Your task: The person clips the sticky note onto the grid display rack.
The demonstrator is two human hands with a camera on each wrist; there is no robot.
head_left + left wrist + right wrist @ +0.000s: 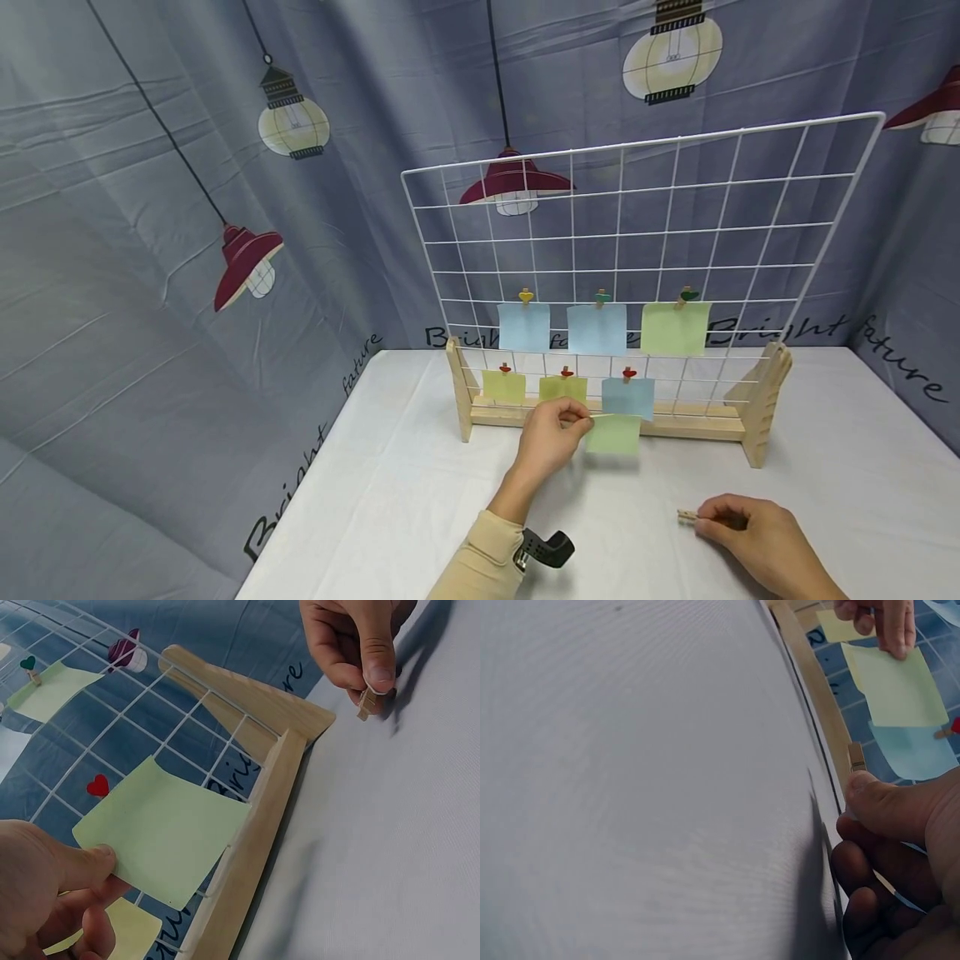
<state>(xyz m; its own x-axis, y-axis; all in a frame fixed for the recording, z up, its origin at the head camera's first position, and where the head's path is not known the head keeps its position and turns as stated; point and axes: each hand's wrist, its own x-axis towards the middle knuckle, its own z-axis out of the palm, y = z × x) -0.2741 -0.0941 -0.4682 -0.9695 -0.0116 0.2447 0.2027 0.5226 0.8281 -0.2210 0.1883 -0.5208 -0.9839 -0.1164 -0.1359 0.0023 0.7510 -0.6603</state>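
Note:
My left hand (551, 435) pinches a light green sticky note (613, 435) by its edge, in front of the lower part of a white wire grid (645, 229). In the left wrist view the green note (169, 832) covers part of the grid, and a red heart clip (98, 786) shows behind it. Between thumb and finger, my right hand (757, 533) holds a small wooden clothespin (686, 517) above the table, to the right of the note. The right wrist view shows the clothespin (856, 756) sticking out past the thumb.
Clipped on the grid are a blue note (628, 397), a yellow note (504, 387), a green note (675, 327) and several others. Wooden feet (767, 404) support the grid on the white table (360, 483). A patterned curtain (360, 233) hangs behind.

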